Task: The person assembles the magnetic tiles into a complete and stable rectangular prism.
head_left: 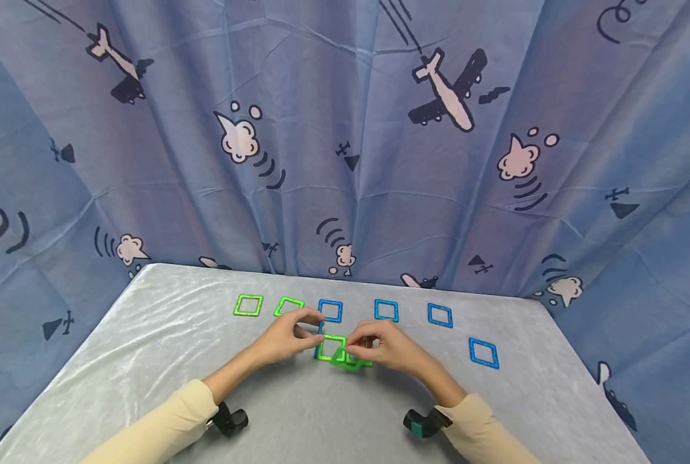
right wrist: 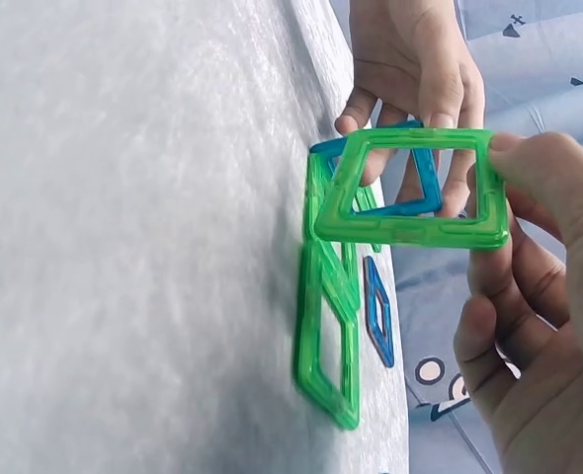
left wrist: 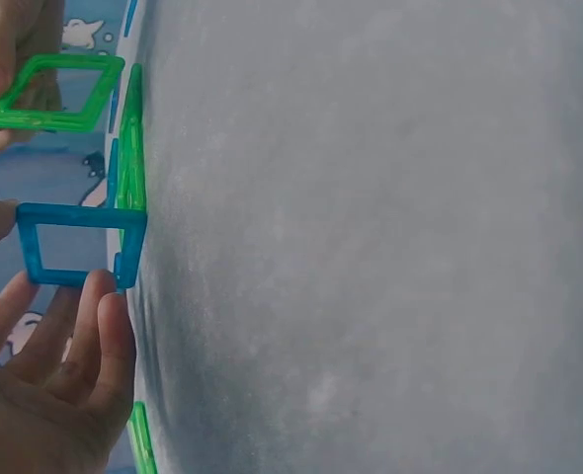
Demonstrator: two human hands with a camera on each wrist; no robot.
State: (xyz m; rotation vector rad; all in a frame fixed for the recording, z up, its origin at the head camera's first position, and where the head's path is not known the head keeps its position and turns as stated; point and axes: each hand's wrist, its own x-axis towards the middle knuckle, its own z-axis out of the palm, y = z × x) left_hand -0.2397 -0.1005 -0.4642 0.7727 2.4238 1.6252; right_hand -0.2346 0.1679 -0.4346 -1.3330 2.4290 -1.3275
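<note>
My left hand (head_left: 283, 336) pinches a blue square frame tile (left wrist: 79, 214) between thumb and fingertips, holding it upright at the left edge of a flat green square tile (head_left: 333, 337). In my right hand (head_left: 392, 348), a second green square frame tile (right wrist: 410, 233) is gripped by one side between thumb and fingers. It is raised and tilted over the flat green pair, facing the blue tile in the right wrist view. Alongside the first flat tile lies another green tile (right wrist: 306, 346), partly covered by the right hand in the head view.
Farther back on the pale cloth-covered table (head_left: 252, 412) lie a green tile (head_left: 249, 314), another green tile (head_left: 289, 299) partly behind the left hand, and several blue tiles, including one at the right (head_left: 484, 340). A blue patterned curtain (head_left: 321, 129) hangs behind the table.
</note>
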